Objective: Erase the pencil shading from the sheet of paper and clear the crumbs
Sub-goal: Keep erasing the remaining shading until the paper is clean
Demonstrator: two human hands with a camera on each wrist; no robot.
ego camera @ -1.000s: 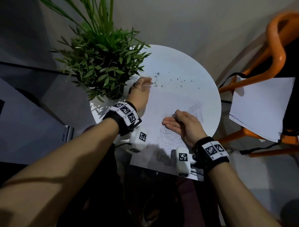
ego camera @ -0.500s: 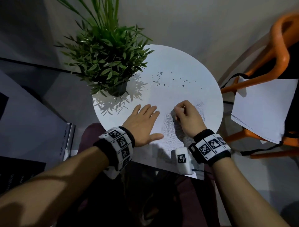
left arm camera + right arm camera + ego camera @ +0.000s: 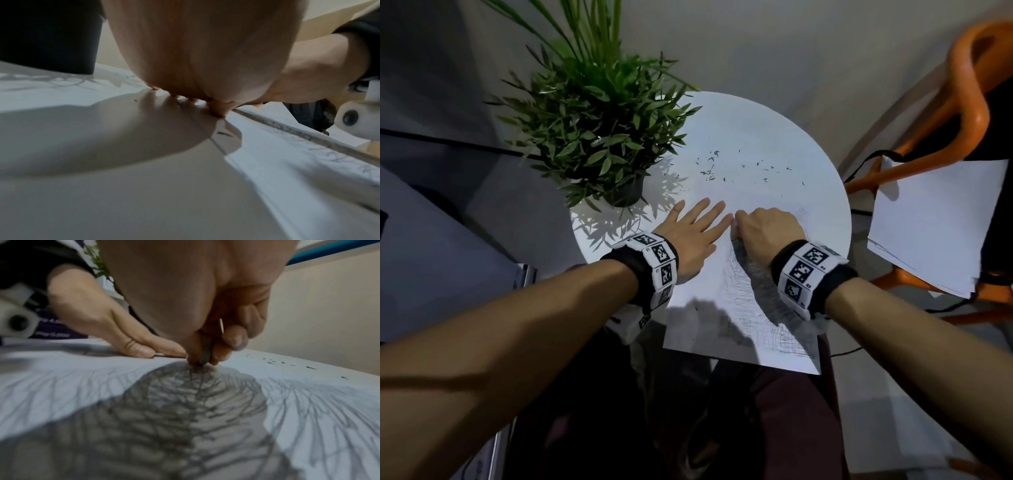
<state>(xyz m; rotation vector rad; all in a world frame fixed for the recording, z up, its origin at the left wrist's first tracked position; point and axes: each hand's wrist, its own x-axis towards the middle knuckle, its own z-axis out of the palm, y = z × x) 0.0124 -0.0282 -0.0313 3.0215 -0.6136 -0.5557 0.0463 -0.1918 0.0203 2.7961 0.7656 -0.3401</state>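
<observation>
A white sheet of paper [image 3: 698, 325] lies on the round white table [image 3: 774, 137], its near edge hanging over the rim. Pencil shading [image 3: 750, 301] [image 3: 185, 402] covers its middle and right part. My left hand [image 3: 693, 236] lies flat on the paper with straight fingers, pressing it down; it shows too as my left hand [image 3: 115, 331] in the right wrist view. My right hand [image 3: 767, 229] pinches a small dark eraser [image 3: 205, 352] against the shading. Dark eraser crumbs [image 3: 729, 168] [image 3: 287, 365] are scattered beyond the hands.
A potted green plant [image 3: 599, 130] stands on the table's left side, close to my left hand. An orange chair [image 3: 969, 113] at the right carries loose white sheets [image 3: 935, 222]. A wall rises behind the table.
My left hand came back from the crumbs near the plant and settled flat on the paper. My right hand moved up the sheet to beside the left fingertips.
</observation>
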